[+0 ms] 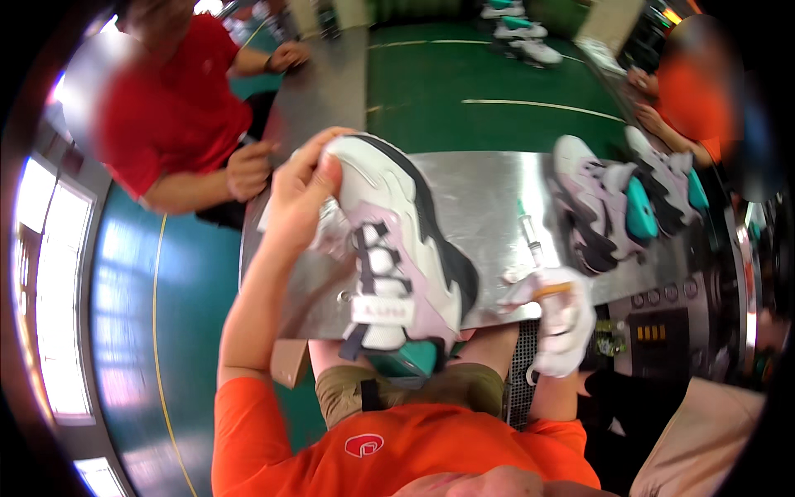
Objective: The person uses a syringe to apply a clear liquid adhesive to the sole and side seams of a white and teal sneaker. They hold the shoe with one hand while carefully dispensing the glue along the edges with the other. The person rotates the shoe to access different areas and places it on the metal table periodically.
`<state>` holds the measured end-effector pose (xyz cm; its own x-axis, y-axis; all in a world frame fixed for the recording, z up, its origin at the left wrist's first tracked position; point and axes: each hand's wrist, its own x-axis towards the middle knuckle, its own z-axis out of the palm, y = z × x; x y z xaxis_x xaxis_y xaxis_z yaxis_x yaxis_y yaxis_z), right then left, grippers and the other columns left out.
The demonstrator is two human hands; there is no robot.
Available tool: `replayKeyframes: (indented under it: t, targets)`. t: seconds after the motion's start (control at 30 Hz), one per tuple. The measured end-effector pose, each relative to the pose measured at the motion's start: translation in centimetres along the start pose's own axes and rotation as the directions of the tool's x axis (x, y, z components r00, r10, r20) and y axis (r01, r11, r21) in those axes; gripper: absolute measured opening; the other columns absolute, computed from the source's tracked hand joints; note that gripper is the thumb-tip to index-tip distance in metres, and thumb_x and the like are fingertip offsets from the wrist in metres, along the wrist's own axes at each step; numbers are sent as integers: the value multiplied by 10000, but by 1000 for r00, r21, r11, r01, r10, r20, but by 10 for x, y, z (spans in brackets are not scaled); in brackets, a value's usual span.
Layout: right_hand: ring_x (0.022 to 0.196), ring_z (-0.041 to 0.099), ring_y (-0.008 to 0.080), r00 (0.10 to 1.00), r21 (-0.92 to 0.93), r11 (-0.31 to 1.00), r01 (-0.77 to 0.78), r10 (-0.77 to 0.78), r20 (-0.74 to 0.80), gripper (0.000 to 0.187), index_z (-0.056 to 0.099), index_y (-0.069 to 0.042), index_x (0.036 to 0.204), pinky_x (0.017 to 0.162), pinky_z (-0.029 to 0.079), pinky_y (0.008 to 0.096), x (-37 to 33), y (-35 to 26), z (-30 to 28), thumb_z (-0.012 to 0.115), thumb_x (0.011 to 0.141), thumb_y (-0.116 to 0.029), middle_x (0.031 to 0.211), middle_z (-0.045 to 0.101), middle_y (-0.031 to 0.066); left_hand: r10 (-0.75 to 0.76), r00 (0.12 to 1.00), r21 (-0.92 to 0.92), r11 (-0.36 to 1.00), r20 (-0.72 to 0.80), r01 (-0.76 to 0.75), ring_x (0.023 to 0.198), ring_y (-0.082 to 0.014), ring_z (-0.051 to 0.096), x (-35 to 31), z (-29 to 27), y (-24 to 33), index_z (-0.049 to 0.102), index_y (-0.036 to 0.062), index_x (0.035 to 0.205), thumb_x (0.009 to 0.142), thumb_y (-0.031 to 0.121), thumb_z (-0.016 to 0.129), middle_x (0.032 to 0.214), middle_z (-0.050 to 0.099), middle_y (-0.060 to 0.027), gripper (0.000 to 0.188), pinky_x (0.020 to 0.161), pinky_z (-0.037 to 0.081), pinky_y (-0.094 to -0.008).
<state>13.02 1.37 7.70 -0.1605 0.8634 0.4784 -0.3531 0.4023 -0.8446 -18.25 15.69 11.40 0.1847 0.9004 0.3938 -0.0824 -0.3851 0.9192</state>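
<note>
Your left hand (300, 192), at ten o'clock, is clamped on the toe of the sneaker (399, 248) at dial centre. Sneaker is white with lilac panels, black lace loops and teal at the heel; toe points to eleven, heel to six. Your thumb rests on its toe. Your white-gloved right hand (566, 321) is at four o'clock; you cannot tell its grip.

On my feed I see an orange T-shirt (497, 443) at the near edge, with plain short sleeves (248, 418) left and right. A red rounded emblem (364, 446) edged in white sits on its front. Just beyond, I make out olive shorts (474, 388) with a dark strip (370, 395). The right hand (566, 319) wears a white glove (561, 352); the left hand (300, 195) is bare.
</note>
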Motion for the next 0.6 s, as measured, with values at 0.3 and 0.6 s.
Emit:
replayKeyframes:
  t: [0.3,0.6]
  targets:
    - [930,619,184,930,208,948,-243,288,-228,801,497,62,1295,831,511,304,-81,20,-30,835,570,22,1020,629,124,268,936,642,681,229,-353,778,-146,635,250,127,6,680,26,1050,873,358,648,852,693,-87,377,726,494,-287]
    - [947,636,188,936,424,839,-340,344,72,892,447,58,1377,868,503,294,-120,16,-87,868,595,-30,1105,644,162,54,985,579,814,-161,50,1007,-419,650,345,356,-208,642,-55,1085,789,382,705,1126,647,-273,531,881,508,-450]
